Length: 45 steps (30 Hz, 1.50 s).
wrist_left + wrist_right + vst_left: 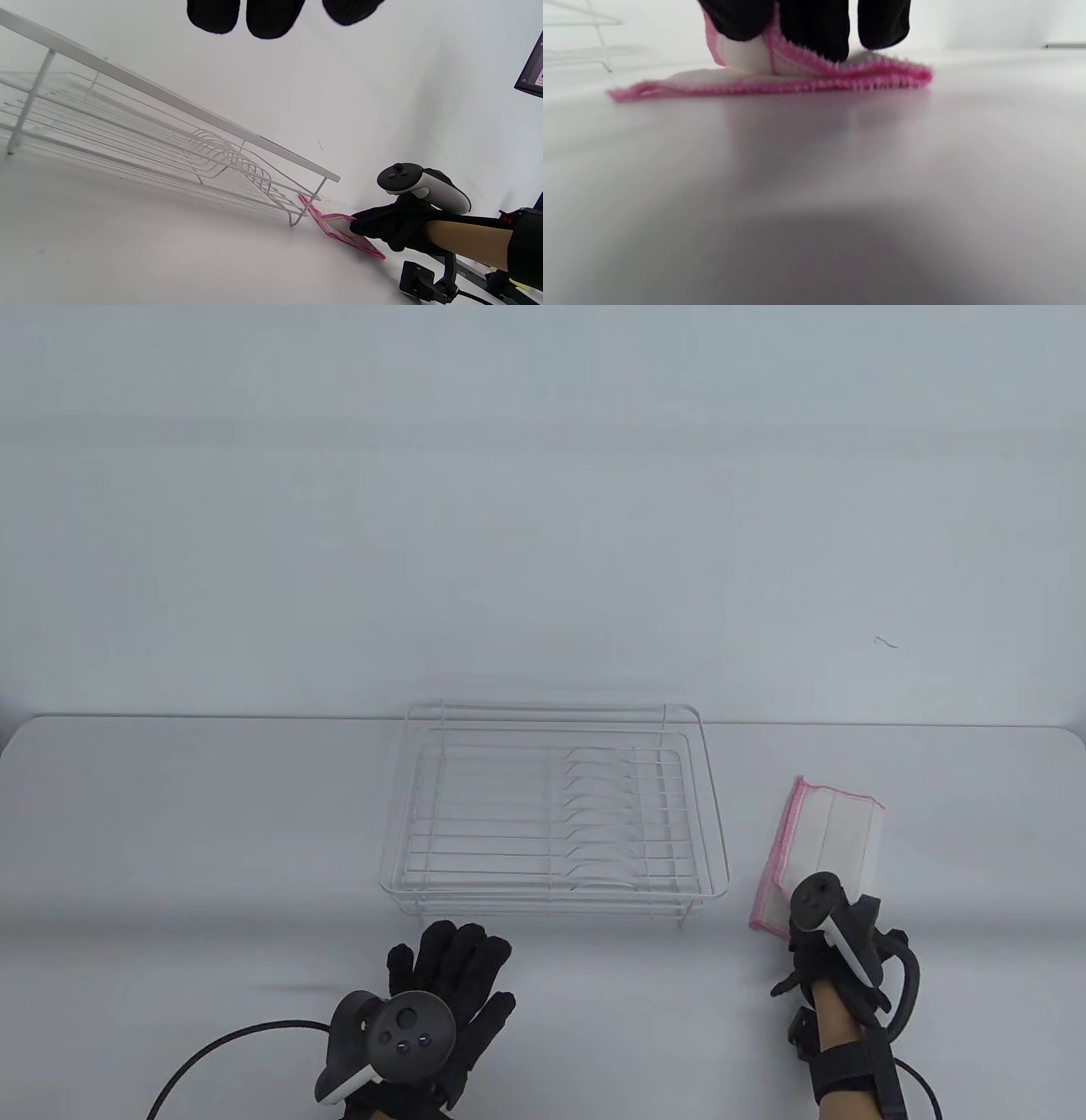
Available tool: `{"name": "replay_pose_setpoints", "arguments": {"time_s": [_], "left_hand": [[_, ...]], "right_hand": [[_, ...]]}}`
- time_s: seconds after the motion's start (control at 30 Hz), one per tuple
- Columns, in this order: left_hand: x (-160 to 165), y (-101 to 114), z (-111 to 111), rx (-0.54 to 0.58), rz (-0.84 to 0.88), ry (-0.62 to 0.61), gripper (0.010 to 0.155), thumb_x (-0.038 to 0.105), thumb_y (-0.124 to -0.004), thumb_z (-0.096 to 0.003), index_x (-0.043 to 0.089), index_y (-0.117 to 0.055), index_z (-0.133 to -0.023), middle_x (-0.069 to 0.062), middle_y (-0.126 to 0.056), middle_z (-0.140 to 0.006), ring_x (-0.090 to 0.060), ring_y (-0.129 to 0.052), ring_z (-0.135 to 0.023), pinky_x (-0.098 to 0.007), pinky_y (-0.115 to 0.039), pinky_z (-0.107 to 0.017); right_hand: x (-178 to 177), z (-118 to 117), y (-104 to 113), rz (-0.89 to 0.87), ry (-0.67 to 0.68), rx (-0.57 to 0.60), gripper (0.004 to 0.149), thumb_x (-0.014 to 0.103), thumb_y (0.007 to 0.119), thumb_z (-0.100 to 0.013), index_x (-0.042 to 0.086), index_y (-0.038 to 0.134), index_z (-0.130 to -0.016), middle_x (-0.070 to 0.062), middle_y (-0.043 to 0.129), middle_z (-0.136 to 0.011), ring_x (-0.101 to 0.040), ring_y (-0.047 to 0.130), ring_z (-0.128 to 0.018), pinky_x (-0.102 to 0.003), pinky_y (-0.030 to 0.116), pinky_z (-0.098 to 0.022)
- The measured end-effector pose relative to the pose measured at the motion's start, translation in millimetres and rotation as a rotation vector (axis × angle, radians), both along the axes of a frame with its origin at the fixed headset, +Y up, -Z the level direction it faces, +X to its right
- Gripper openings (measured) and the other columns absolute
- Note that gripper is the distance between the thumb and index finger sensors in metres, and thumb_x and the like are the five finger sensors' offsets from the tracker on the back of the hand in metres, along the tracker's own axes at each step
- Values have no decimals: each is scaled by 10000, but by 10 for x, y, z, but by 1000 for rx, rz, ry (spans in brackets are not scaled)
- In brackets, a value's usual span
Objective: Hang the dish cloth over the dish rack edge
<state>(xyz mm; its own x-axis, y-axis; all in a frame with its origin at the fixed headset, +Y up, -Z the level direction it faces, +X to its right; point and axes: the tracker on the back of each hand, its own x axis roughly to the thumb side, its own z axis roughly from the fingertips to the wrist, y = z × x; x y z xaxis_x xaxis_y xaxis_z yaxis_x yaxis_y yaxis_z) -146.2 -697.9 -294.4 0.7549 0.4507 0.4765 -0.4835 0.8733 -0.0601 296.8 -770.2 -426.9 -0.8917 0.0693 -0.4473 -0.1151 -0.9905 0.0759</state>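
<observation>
White table (170,831); right wrist view shows fingers (814,29) seemingly pinching cloth (780,76).

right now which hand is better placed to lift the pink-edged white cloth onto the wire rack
Right. The right hand already pinches the near edge of the folded pink-edged white dish cloth, lifting a corner in the right wrist view. The left hand lies flat on the table in front of the white wire dish rack, holding nothing.
</observation>
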Motion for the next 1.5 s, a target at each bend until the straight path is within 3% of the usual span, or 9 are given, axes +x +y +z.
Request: {"name": "replay_pose_setpoints", "arguments": {"time_s": [0.17,0.3,0.4,0.6,0.83,1.03,1.27,1.37,1.5], "left_hand": [[-64,-11,-28,-7,18,23,600,369,-546,-638,42,-479,-1136,-340,-437,-1156,-613,-291,-1043,-800,-192,-596],[-102,-51,-65,-16,32,38,600,368,-546,-637,42,-477,-1136,-341,-437,-1155,-613,-303,-1042,-800,-208,-601],[-121,-80,-87,-24,31,48,601,369,-547,-637,42,-474,-1136,-342,-440,-1153,-618,-317,-1040,-802,-223,-603],[-179,-110,-120,-35,77,62,609,379,-548,-635,45,-461,-1138,-342,-446,-1151,-620,-351,-1038,-803,-262,-615],[-343,-40,-114,-40,212,80,632,399,-554,-633,37,-446,-1140,-343,-450,-1150,-616,-368,-1037,-795,-309,-628],[-463,134,-44,37,328,72,674,438,-572,-627,31,-422,-1142,-335,-461,-1150,-609,-391,-1037,-780,-345,-643],[-566,263,13,129,482,8,759,483,-607,-611,25,-328,-1149,-330,-360,-1169,-599,-298,-1051,-721,-280,-685],[-606,321,54,211,560,-46,750,491,-633,-596,44,-378,-1141,-303,-441,-1159,-577,-391,-1052,-705,-338,-696],[-613,340,89,252,676,-101,669,473,-667,-580,75,-533,-1101,-250,-669,-1081,-518,-653,-989,-663,-520,-690]], "right_hand": [[52,177,249,76,-51,328,398,352,650,-591,234,733,-961,-37,835,-981,-276,809,-952,-626,527,-704],[125,399,633,72,-89,539,394,328,644,-594,193,727,-955,-63,880,-903,-267,908,-832,-511,684,-647],[140,581,955,19,-90,666,394,318,637,-598,175,717,-957,-73,880,-883,-264,939,-780,-487,722,-620],[-19,1131,1660,-76,41,911,390,318,629,-601,186,711,-959,-68,869,-887,-250,951,-759,-470,739,-611],[-291,1728,2135,-215,303,1150,384,326,630,-600,225,710,-962,-51,858,-896,-215,933,-735,-454,728,-602],[-584,1913,2196,-370,495,1220,384,333,631,-597,241,712,-960,-37,868,-877,-188,934,-708,-436,732,-592],[-989,1845,1904,-600,614,1138,381,328,640,-593,238,728,-953,-42,881,-861,-193,941,-689,-438,739,-579],[-1141,1827,1675,-693,622,1091,381,329,642,-593,236,731,-951,-44,883,-859,-194,942,-686,-438,741,-576],[-1248,1831,1437,-734,632,1068,381,331,640,-593,240,727,-952,-41,879,-863,-194,939,-692,-440,737,-582]]}}
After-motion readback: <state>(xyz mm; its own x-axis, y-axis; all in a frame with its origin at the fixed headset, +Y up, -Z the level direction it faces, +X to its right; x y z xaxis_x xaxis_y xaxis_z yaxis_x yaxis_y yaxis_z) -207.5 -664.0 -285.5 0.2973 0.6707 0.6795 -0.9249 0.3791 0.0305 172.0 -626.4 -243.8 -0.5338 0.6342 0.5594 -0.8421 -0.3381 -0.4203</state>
